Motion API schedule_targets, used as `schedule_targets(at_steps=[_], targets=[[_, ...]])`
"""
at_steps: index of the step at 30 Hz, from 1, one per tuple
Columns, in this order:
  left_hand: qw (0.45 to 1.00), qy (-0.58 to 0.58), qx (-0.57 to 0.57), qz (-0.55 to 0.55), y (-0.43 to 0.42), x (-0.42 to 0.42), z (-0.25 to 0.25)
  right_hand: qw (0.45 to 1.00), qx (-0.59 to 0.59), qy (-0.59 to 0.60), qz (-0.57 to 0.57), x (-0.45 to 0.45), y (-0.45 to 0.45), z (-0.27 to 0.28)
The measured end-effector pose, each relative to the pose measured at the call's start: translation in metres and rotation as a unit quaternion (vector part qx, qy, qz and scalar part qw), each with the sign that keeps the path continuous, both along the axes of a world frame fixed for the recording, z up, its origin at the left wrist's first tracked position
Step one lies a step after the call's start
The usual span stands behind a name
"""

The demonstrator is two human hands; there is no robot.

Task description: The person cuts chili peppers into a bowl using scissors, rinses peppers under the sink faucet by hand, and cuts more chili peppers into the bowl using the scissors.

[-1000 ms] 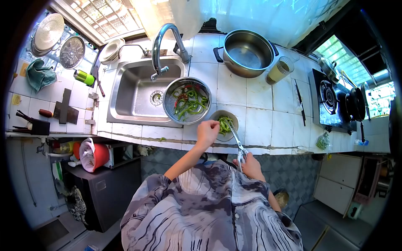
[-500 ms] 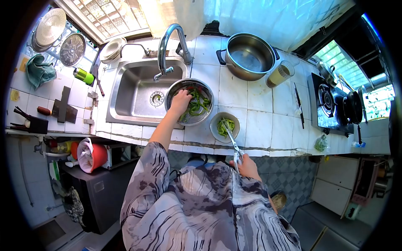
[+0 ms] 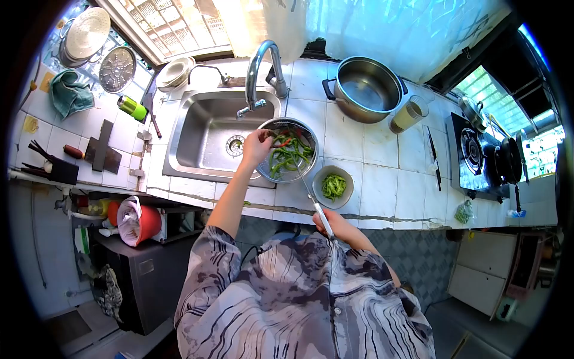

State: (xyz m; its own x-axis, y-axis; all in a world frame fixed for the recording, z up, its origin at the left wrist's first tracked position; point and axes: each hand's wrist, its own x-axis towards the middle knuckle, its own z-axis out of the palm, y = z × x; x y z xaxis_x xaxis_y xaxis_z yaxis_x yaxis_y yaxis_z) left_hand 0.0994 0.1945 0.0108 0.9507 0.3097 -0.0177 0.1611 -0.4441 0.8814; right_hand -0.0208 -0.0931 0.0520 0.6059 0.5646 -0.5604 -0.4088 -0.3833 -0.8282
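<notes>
At the left rim of a round metal strainer basket, my left hand has its fingers closed on a red chili pepper. Long green peppers lie in the basket beneath it. My right hand grips the handles of kitchen scissors near the counter's front edge. Their blades point up and left, with the tip over the basket's lower right side. Just right of the blades stands a grey bowl with cut green pieces in it.
Left of the basket is a steel sink under a curved faucet. A large pot and a glass stand behind the bowl. Chopsticks lie before the gas stove at right.
My left hand has come up out of the peppers with the red chili. The scissors have swung from the bowl leftward to the basket. The view has shifted slightly.
</notes>
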Motion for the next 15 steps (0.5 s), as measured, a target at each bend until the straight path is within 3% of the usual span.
schedule_targets(at_steps=[1,3,5,10,15], targets=[[0.992,0.011,-0.127,-0.001,-0.002,-0.005,-0.002,0.996,0.049,0.069,0.008,0.006,0.01,0.005],[0.983,-0.022,-0.178,0.032,-0.008,-0.016,-0.007,0.988,0.089,0.122,-0.018,0.012,0.025,0.011],[0.987,-0.014,-0.157,0.021,-0.012,-0.028,-0.003,0.98,0.086,0.177,0.007,0.021,0.035,0.008],[0.988,-0.088,-0.112,0.056,-0.022,-0.05,0.0,0.985,0.049,0.163,0.036,0.033,0.054,0.01],[0.977,-0.043,-0.201,0.055,-0.032,-0.067,0.001,0.983,0.07,0.165,0.025,0.041,0.069,0.008]])
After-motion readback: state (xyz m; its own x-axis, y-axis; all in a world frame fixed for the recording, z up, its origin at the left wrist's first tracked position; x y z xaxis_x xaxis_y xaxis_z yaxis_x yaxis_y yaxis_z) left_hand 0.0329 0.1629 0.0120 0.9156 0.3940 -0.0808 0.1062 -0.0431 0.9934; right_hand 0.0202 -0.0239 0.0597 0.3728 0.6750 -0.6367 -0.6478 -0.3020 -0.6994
